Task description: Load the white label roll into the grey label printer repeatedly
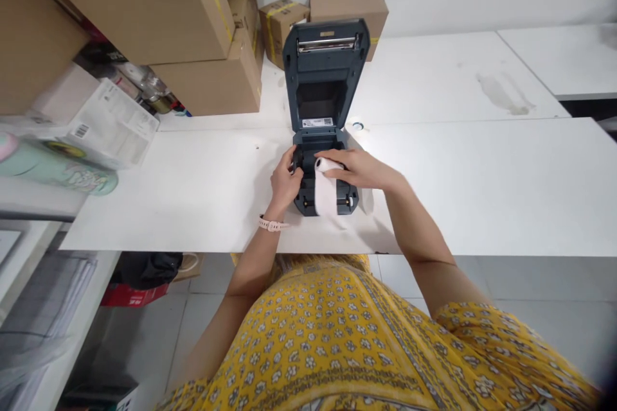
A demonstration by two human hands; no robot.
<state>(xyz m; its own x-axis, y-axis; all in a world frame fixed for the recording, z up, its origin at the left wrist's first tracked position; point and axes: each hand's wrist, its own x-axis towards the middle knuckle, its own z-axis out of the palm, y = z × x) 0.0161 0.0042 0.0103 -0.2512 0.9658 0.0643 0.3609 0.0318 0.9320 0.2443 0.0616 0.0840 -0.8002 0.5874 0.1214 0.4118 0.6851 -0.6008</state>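
Note:
A dark blue-grey label printer [321, 70] stands on the white table with its lid raised and its bay facing me. My right hand [362, 169] is closed around a small roll of white label paper [326, 187] over the right part of the bay. The paper's loose end hangs down over the printer's front, past the roller [308, 203]. At the left side of the bay, my left hand [286, 181] grips the black roll holder [298, 159] between thumb and fingers. The hand partly hides the holder. A pink band circles my left wrist.
Cardboard boxes [207, 80] are stacked at the back left, with smaller cartons [349, 3] behind the printer. A mint-green bottle [62, 164] and a clear-wrapped white box [113, 119] lie at the left. The white table [457, 186] extends right; its front edge is near my body.

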